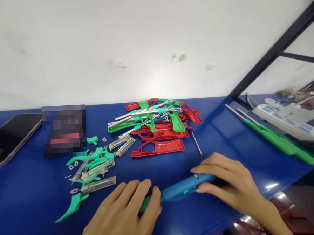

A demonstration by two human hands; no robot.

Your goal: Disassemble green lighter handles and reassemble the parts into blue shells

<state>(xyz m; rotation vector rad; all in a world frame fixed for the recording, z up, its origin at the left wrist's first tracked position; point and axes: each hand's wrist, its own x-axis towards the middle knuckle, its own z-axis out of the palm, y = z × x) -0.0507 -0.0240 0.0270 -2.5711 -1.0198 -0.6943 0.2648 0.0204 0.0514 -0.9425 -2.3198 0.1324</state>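
Blue table with phone, screwdriver and red casings

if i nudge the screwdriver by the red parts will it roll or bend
The screwdriver looks stiff: its straight metal shaft probably won't bend. The slim, seemingly rounded handle may roll a little, though the red part beside it would likely block that side.
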